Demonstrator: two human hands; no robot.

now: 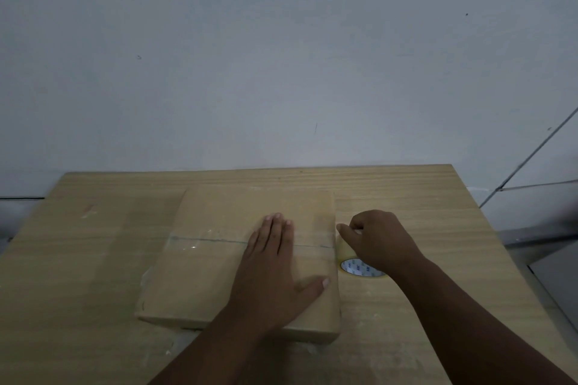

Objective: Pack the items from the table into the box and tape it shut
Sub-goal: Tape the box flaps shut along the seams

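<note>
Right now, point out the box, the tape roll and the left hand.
box (206, 278): head view, bare cardboard top, left part.
tape roll (347, 250): head view, its outer wound side.
left hand (275, 266): head view, back of the hand.

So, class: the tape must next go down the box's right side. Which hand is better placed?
The right hand: it grips the tape roll at the right edge of the box. The left hand lies flat on the box top, steadying it.
</note>
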